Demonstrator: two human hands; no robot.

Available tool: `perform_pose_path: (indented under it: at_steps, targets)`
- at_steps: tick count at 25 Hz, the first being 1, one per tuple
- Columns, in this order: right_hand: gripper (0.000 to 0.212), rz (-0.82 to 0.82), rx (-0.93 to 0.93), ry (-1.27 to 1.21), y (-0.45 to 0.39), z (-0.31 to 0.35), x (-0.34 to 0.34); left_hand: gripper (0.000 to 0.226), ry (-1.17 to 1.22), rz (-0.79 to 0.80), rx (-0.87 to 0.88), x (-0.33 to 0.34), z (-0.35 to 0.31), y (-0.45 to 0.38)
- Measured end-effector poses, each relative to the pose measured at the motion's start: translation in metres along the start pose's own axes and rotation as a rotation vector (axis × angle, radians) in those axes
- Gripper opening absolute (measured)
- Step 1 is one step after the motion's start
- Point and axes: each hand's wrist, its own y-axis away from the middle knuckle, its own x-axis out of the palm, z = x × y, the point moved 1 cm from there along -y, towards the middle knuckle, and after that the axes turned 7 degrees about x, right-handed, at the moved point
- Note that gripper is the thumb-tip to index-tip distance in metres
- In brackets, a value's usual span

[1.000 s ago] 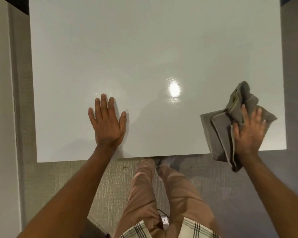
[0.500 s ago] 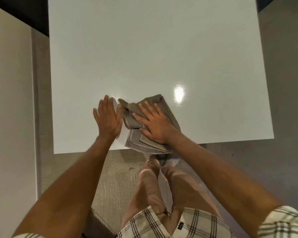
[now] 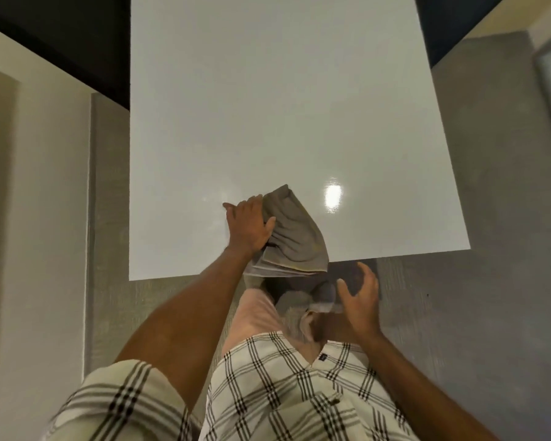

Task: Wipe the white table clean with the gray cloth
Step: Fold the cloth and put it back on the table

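The white tabletop (image 3: 283, 122) carries only the cloth (image 3: 295, 240); no box, bowl or other container shows on it, and a bright spot of light (image 3: 333, 195) shines on its gloss just right of the cloth. Around it lies gray floor (image 3: 490, 218), with a pale wall or panel (image 3: 39, 218) on the left and dark areas beyond the far corners. Nothing stands between the hands and the bare surface.

The left hand (image 3: 247, 226) lies on the cloth's left side, palm down, fingers (image 3: 255, 198) curled over its far-left corner and the thumb pressed into the fabric, gripping it (the fabric bunches into creases under the thumb). The right hand (image 3: 360, 297) hangs off the tabletop, below its near edge and over the floor, fingers loosely spread and holding nothing, apart from the cloth.

The cloth is gray, folded into several layers whose pale edges fan out at the near side. It sits at the near edge, near the middle, its lower layers overhanging slightly. Below, a plaid shirt (image 3: 283, 393) and pinkish trousers (image 3: 255, 316) show.
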Motion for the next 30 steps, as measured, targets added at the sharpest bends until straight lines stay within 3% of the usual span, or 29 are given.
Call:
perform_pose_path:
  at_steps: [4, 7, 11, 16, 20, 25, 30]
  targets:
    - [0.078, 0.161, 0.503, -0.492, -0.006, 0.022, 0.032, 0.066, -0.059, 0.105, -0.058, 0.0, 0.005, -0.017]
    - [0.065, 0.192, 0.609, -0.608, -0.009, 0.041, 0.069, 0.049, -0.036, 0.218, -0.023, -0.009, 0.011, -0.03]
    - [0.056, 0.126, 0.658, -0.681, -0.002, 0.063, 0.118, 0.033, 0.319, 0.268, 0.012, -0.024, 0.035, -0.028]
    - [0.038, -0.119, 0.538, -0.563, 0.004, 0.096, 0.145, 0.024, 0.654, 0.194, -0.089, -0.046, 0.086, -0.024]
    - [0.046, -0.042, 0.288, -0.31, -0.004, 0.16, 0.164, 0.024, 0.784, 0.085, -0.172, -0.081, 0.146, -0.039]
    - [0.028, -0.021, -0.037, -0.095, -0.045, 0.27, 0.215, 0.025, 0.89, -0.139, -0.251, -0.129, 0.223, -0.073]
    - [0.026, 0.01, -0.234, 0.02, -0.101, 0.382, 0.267, 0.022, 0.914, -0.327, -0.301, -0.174, 0.284, -0.141]
